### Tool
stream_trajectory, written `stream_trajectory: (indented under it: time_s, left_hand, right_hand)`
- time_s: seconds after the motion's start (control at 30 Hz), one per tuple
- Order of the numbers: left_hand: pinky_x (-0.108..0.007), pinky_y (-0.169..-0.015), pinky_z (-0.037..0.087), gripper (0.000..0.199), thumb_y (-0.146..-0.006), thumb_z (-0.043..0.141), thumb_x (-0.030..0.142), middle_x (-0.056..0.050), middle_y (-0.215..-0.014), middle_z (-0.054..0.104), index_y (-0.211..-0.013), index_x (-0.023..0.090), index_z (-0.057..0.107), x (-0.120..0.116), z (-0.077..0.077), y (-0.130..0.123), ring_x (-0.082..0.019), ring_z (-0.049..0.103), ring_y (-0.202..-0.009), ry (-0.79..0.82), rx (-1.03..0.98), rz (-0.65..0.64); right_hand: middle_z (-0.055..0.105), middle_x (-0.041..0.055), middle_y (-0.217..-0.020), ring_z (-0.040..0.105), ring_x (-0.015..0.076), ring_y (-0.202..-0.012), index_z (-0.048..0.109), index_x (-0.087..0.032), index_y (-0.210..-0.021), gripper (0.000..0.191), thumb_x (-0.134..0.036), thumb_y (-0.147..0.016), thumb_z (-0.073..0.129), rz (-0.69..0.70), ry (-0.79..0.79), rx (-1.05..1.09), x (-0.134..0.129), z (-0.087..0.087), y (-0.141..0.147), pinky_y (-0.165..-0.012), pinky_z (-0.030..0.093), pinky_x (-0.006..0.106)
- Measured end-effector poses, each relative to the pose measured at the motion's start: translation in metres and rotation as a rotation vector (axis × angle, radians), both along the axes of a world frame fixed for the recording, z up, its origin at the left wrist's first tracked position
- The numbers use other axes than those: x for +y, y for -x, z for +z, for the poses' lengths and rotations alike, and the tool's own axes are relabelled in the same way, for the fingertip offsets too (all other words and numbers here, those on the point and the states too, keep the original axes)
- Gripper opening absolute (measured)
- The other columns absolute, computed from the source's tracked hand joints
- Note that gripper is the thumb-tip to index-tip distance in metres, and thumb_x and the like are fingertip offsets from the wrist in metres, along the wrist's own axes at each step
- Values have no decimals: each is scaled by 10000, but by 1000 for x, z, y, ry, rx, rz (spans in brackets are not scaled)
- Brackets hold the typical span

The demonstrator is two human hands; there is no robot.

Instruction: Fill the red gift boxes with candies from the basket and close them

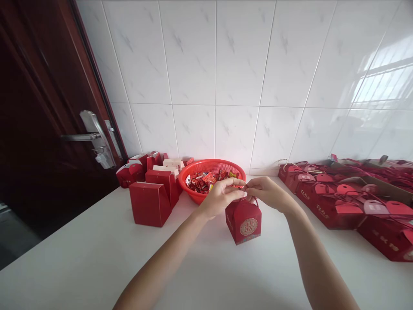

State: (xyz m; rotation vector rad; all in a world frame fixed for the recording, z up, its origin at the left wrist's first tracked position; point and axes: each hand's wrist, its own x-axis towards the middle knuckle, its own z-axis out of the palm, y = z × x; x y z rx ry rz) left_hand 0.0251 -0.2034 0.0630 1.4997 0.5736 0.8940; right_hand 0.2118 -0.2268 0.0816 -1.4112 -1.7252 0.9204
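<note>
A small red gift box [244, 221] with a round gold emblem stands upright on the white table, a thin red cord looping up from its top. My left hand [222, 197] is just above the box's left side, thumb and fingers pinched on the cord. From the right, my right hand [265, 193] pinches the same cord, its fingertips close to those of the left. The exact shape of the cord between the fingertips is too small to tell. Behind the hands sits a red plastic basket [190, 194] holding wrapped candies [201, 182].
Several red boxes [149, 204] stand at the left by the wall. Rows of red boxes with cords [322, 202] fill the right side. A white table [112, 258] carries everything, with a tiled wall [193, 64] behind and a dark door [41, 86] at the left.
</note>
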Motion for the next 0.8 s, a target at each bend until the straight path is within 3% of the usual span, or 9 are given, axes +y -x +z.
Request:
stream_trajectory:
  time_s: [0.17, 0.27, 0.4, 0.47, 0.6, 0.8]
  left_hand:
    - [-416, -953, 546, 446, -804, 780, 443, -44, -875, 745, -1138, 164, 684, -1, -2, 0, -227, 728, -915, -6, 0, -64]
    - [-423, -976, 542, 466, -811, 769, 491, -72, -1037, 749, -1150, 178, 699, 0, -3, 0, -254, 718, -1009, -38, 35, -45]
    - [-436, -1013, 532, 412, -858, 722, 452, -110, -1345, 649, -1186, 204, 702, 1, -6, 1, -287, 680, -1137, -148, 123, -1]
    - [-434, -1011, 539, 377, -873, 700, 401, -112, -1376, 617, -1199, 212, 698, 1, -7, 2, -291, 664, -1166, -251, 183, 36]
    - [-407, -984, 559, 320, -860, 700, 307, -97, -1294, 637, -1170, 228, 704, 1, -10, 2, -280, 662, -1153, -474, 232, 107]
    - [-392, -887, 576, 435, -799, 732, 324, -100, -1215, 649, -1216, 216, 666, 7, -26, -3, -244, 692, -967, -554, 378, 316]
  right_hand:
    - [684, 31, -676, 631, 192, -693, 676, -188, -681, 158, -321, -758, 717, 87, -24, -11, 2, -6, 1, -607, 480, 284]
    - [604, -3, -618, 545, 157, -630, 648, -192, -656, 179, -331, -727, 736, 69, -47, -20, 5, -11, 6, -560, 418, 270]
    - [429, -57, -528, 341, 94, -537, 555, -197, -575, 167, -215, -703, 660, 29, -42, -95, 8, -14, 14, -499, 277, 248]
    - [385, -68, -504, 288, 85, -521, 513, -198, -540, 173, -151, -674, 613, 10, -51, -148, 9, -15, 17, -490, 248, 247]
    - [526, -41, -524, 415, 114, -531, 585, -197, -571, 115, -95, -623, 571, -18, -81, -207, 11, -17, 18, -497, 305, 251]
    - [660, 8, -553, 626, 156, -554, 572, -201, -573, 153, -82, -664, 538, -135, -20, -246, 11, -16, 11, -512, 419, 237]
